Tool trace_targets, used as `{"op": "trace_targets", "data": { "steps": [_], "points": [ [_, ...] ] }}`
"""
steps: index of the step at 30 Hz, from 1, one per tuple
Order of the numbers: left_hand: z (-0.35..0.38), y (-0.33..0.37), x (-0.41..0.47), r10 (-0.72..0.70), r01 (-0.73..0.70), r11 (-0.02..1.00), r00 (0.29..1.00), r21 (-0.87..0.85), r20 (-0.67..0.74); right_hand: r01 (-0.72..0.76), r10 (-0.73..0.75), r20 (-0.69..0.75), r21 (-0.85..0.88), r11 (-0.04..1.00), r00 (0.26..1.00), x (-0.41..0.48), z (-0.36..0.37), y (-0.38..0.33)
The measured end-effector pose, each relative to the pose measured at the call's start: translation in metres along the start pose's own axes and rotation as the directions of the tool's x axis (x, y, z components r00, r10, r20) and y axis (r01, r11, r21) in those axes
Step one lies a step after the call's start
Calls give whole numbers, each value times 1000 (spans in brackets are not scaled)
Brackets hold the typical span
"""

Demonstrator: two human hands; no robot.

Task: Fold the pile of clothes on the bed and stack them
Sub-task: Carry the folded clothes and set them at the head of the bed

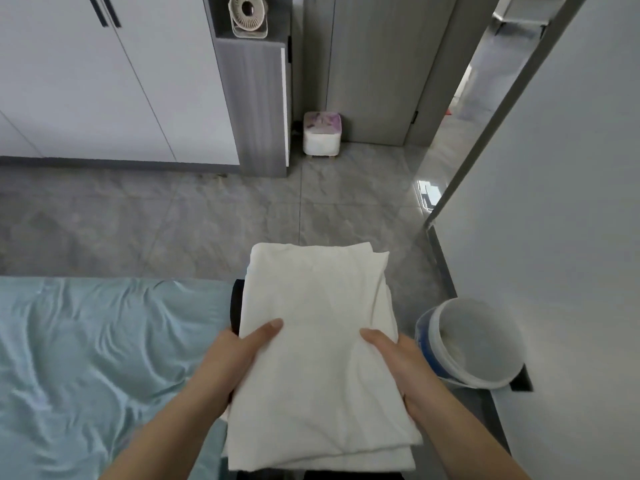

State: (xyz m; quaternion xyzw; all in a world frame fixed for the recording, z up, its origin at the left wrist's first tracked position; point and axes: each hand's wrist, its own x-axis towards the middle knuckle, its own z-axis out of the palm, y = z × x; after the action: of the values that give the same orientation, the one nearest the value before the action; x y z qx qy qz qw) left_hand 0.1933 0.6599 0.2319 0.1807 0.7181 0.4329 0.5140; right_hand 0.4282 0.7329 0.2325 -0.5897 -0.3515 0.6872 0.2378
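The bed (pixel 86 358), in its pale blue sheet, lies to my left. At its right edge I hold the folded white cloth (pixel 318 341) flat over something dark (pixel 237 306), probably the stack. My left hand (pixel 239 351) and right hand (pixel 398 355) pinch opposite sides, thumbs on top and fingers hidden beneath, likely so the folds stay square.
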Motion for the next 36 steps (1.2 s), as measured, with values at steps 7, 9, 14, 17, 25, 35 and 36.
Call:
{"op": "trace_targets", "data": {
  "steps": [7, 9, 14, 17, 25, 35, 36],
  "points": [
    [43, 67, 89, -27, 27, 999, 1000, -25, -4, 39, -39, 39, -12, 999, 998, 99, -11, -83],
    [57, 85, 115, -41, 38, 998, 998, -48, -48, 42, -38, 85, -48, 998, 996, 133, -16, -115],
    [84, 135, 169, -68, 50, 993, 983, -108, -169, 82, -49, 199, -166, 983, 979, 211, -20, -196],
    [89, 157, 200, -84, 53, 989, 971, -141, -224, 85, -38, 265, -168, 982, 963, 252, -10, -230],
    [61, 206, 294, -162, 104, 972, 945, -209, -283, 80, -12, 300, -215, 973, 954, 356, 56, -291],
    [-33, 291, 414, -170, 95, 959, 947, -269, -271, 104, -8, 308, -294, 950, 951, 459, 190, -374],
    [-44, 298, 423, -179, 100, 957, 942, -273, -283, 104, -1, 320, -303, 947, 947, 467, 203, -380]
  ]
}}
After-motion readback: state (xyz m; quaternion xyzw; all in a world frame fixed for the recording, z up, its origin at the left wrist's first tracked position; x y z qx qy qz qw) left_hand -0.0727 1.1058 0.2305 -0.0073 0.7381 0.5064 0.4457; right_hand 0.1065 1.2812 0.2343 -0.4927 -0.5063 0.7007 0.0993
